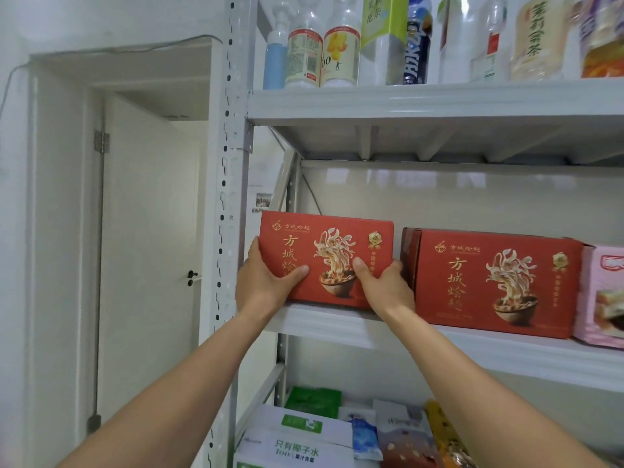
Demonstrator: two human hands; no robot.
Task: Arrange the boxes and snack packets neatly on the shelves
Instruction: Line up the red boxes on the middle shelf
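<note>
One: Both are on one item. The left grip curls round the left end of the red noodle box, thumb on the printed face. The right grip does the same at the right end. Neither is free.

Two: Box location?

One: Middle shelf, far left, just beside the upright post. Its lower edge is at the shelf lip. I cannot tell whether its full weight is down.

Two: Orientation?

One: The long axis runs left to right along the shelf. The printed face points out toward the person, text upright. The box lies between the two grips, ahead of and above the forearms. Neither is clearly nearer.

Two: Neighbour?

One: A second red box to the right, same print, same orientation. There is a narrow gap between the two, and the right grip's fingers occupy it. A pink box sits just beside the second box's far end.

Two: Governing relation?

One: Judgement: that gap. Closing the row means sliding the held box rightward along its own long axis. The right fingers would have to come out first, leaving the left grip to push from the left end. The held box also reads as set further back than its neighbour, though the wide lens may account for that.

Two: Risk?

One: Pinched fingers, or knocking the neighbour askew.
</note>
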